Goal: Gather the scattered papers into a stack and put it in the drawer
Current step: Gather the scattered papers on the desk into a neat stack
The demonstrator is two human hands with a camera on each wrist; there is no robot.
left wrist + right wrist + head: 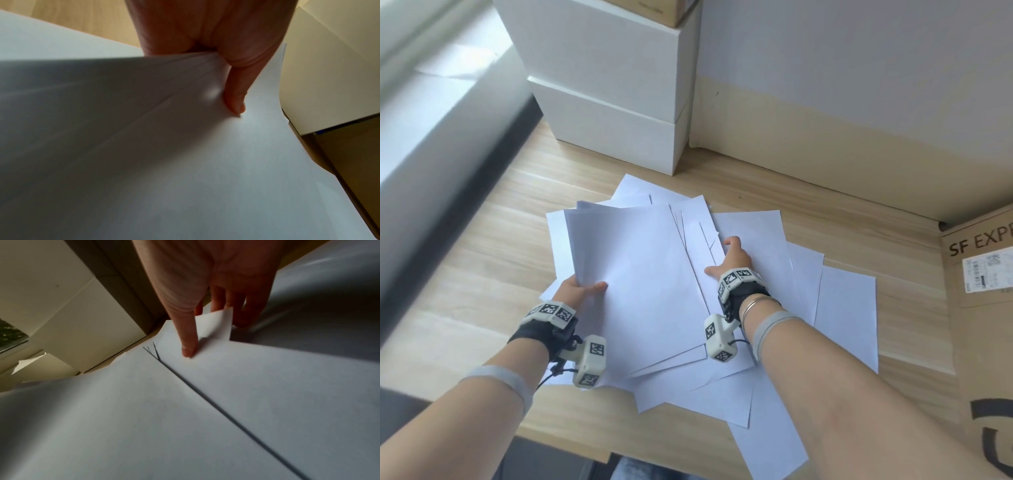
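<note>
pale wood desk [482, 240] under window light, white boxes [619, 102] at the back and a brown carton [983, 308] to the right: a person gathers loose white papers [842, 308] spread across the desktop. part of the job looks done, with a partial stack [640, 274] raised at the left, while many sheets lie fanned out beneath and to the right, one hanging over the near edge. no drawer is in sight, so squaring up and putting away remain. the left hand [575, 291] pinches the stack's left edge, thumb on top, fingers curled under. the right hand [732, 257] grips overlapping sheets at the stack's right side, thumb pressed on top, fingers tucked under a corner.
</note>
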